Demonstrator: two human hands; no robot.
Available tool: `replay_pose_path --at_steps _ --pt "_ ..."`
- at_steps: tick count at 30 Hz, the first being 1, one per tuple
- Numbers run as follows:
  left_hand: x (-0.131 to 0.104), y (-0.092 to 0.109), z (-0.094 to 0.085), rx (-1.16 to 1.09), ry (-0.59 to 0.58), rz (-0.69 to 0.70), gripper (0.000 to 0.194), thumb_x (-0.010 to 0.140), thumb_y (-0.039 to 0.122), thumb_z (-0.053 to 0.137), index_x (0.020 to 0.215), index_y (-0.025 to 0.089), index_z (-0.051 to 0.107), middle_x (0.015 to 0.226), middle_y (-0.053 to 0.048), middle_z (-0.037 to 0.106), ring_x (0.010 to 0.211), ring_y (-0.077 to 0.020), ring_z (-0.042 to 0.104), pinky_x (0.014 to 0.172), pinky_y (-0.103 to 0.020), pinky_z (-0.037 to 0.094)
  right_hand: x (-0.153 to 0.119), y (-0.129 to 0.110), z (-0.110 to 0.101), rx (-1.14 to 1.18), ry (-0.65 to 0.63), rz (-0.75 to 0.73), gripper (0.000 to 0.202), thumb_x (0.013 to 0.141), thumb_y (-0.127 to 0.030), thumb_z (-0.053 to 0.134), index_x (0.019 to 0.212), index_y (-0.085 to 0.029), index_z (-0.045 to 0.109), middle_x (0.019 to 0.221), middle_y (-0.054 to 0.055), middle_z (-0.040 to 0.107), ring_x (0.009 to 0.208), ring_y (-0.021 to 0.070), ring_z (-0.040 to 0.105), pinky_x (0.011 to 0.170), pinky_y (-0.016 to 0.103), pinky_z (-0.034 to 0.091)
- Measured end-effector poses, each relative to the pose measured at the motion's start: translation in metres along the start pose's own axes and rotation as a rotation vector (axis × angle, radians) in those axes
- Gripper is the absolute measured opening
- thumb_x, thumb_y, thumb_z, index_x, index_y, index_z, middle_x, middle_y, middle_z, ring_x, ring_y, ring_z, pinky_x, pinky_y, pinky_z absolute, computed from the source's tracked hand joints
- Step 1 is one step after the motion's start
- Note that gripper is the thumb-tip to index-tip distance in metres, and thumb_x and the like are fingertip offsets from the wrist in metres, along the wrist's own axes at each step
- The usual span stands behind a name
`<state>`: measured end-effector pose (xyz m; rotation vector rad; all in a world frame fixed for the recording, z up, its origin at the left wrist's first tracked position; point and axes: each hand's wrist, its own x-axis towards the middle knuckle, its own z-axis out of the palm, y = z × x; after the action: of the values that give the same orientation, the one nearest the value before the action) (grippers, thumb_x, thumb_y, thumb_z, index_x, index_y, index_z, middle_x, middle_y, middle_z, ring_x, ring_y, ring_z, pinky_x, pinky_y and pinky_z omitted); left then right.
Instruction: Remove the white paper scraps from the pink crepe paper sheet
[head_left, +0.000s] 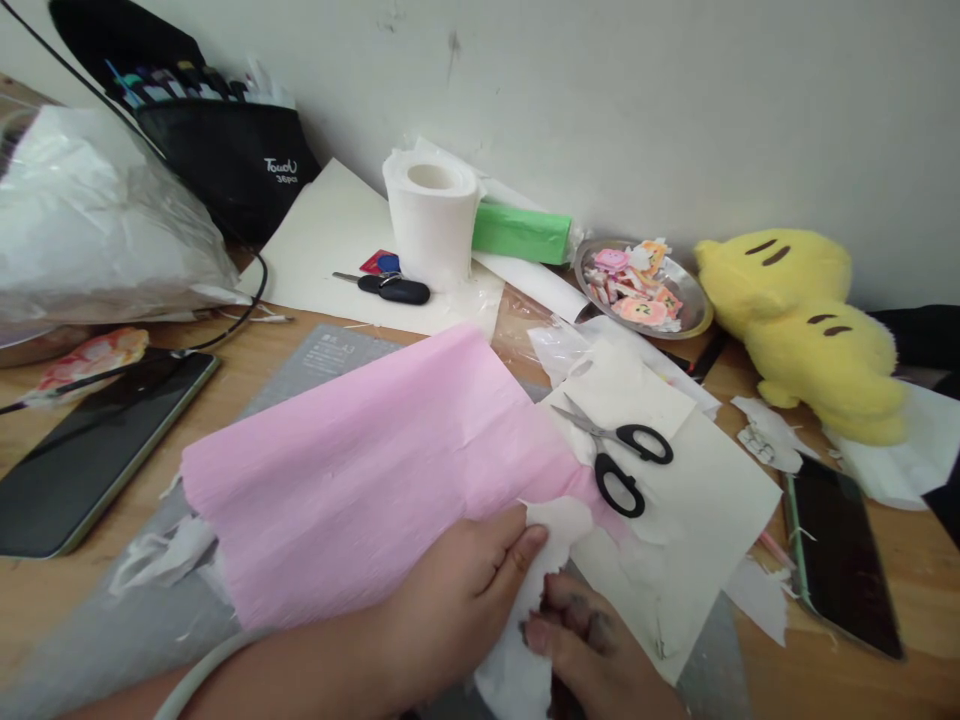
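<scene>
My left hand (465, 580) is closed on a torn-edged piece of white tissue paper (559, 525), thumb laid along it. Lower right, my right hand (592, 645) pinches the same piece by its ragged edge, with dark smudges on the fingers. Under and beside my left hand spreads a large pink crepe paper sheet (360, 460), slightly curled and bunched at its right end. Black-handled scissors (619, 445) lie partly open on cream paper (675, 540), just beyond my hands.
A grey cutting mat (300, 375) lies underneath. Phones (97, 450) rest on both sides. Behind stand a tissue roll (431, 230), a green roll (521, 232), a metal dish (697, 300) of cut-outs, yellow plush toys (817, 330), keys (397, 288) and a black marker case (225, 150).
</scene>
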<state>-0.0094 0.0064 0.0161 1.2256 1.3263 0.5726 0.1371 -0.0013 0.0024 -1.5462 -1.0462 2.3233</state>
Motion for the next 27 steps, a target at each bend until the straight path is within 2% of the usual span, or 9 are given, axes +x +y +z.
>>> replay_pose_path --at_steps 7,11,18,21,24,27 --pt "-0.001 0.000 0.002 -0.021 -0.004 0.002 0.036 0.093 0.043 0.030 0.071 0.021 0.047 0.065 0.001 0.053 0.059 -0.0144 0.047 0.055 -0.025 0.036 -0.007 -0.014 -0.001 -0.013 -0.010 0.048 0.027 0.059 -0.041 0.055 0.065 -0.023 0.036 0.053 -0.008 0.040 0.044 0.0079 0.040 0.044 0.020 0.030" --pt "-0.001 0.000 0.002 -0.048 -0.015 0.009 0.036 0.093 0.043 0.029 0.070 0.021 0.046 0.066 0.001 0.054 0.059 -0.0144 0.049 0.055 -0.024 0.037 -0.009 -0.018 -0.003 0.006 -0.076 0.114 0.024 0.061 -0.040 0.052 0.068 -0.023 0.038 0.050 -0.008 0.042 0.042 0.0086 0.043 0.044 0.020 0.030" --pt "0.000 0.001 0.002 -0.055 0.015 0.011 0.038 0.094 0.043 0.029 0.074 0.020 0.052 0.067 -0.001 0.059 0.063 -0.0162 0.053 0.057 -0.025 0.039 -0.012 -0.018 -0.007 0.044 -0.100 0.104 0.020 0.067 -0.037 0.057 0.071 -0.021 0.047 0.052 -0.007 0.049 0.046 0.0083 0.047 0.049 0.020 0.034" --pt "0.000 0.001 0.003 -0.103 -0.014 -0.003 0.036 0.094 0.043 0.030 0.074 0.020 0.051 0.066 -0.001 0.060 0.061 -0.0157 0.055 0.057 -0.025 0.040 -0.011 -0.017 -0.009 0.043 -0.141 0.086 0.017 0.069 -0.034 0.056 0.068 -0.020 0.047 0.051 -0.007 0.048 0.048 0.0079 0.048 0.050 0.019 0.035" --pt "-0.001 0.001 0.002 -0.177 -0.059 -0.039 0.035 0.093 0.044 0.030 0.074 0.021 0.047 0.062 0.001 0.057 0.057 -0.0144 0.054 0.055 -0.024 0.040 -0.011 -0.019 -0.009 0.034 -0.187 0.071 0.012 0.067 -0.031 0.053 0.068 -0.021 0.046 0.052 -0.007 0.050 0.047 0.0082 0.049 0.050 0.019 0.037" --pt "0.000 0.002 0.000 -0.203 -0.017 -0.041 0.035 0.093 0.045 0.031 0.072 0.021 0.046 0.061 0.003 0.051 0.056 -0.0128 0.048 0.052 -0.023 0.037 -0.016 -0.025 -0.009 -0.016 -0.171 0.120 0.013 0.065 -0.028 0.050 0.076 -0.021 0.049 0.053 -0.006 0.054 0.049 0.0101 0.051 0.049 0.020 0.037"
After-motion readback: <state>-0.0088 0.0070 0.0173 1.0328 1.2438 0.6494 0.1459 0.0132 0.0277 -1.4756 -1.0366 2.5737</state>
